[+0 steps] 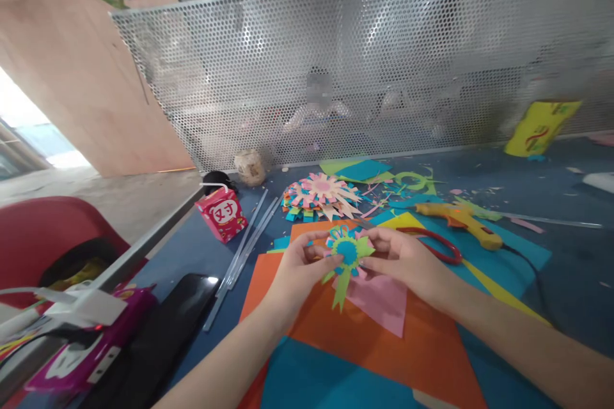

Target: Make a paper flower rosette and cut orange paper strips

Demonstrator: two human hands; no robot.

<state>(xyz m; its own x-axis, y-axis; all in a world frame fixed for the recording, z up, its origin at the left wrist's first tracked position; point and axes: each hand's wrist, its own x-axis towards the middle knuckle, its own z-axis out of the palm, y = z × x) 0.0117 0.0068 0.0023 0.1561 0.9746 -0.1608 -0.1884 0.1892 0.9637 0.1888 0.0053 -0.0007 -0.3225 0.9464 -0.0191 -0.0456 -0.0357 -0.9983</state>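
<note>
Between both hands is a small paper rosette (346, 254) with a blue centre, a green, pink and blue fringe and green ribbon tails. My left hand (303, 262) pinches its left edge between thumb and fingers. On the other side my right hand (405, 262) grips the right edge, near a green tail. Below them lie a pink paper piece (378, 307) and an orange sheet (336, 335). Scissors with red handles (444, 246) rest just beyond my right hand. A pile of finished-looking rosettes (323, 188) sits behind the hands.
A yellow glue gun (463, 220) with a cord lies at right, over blue sheets. Clear glue sticks (247, 246), a red drink carton (221, 214) and a black phone (177, 319) are at left. A perforated metal screen (268, 64) backs the table; a person is visible behind it.
</note>
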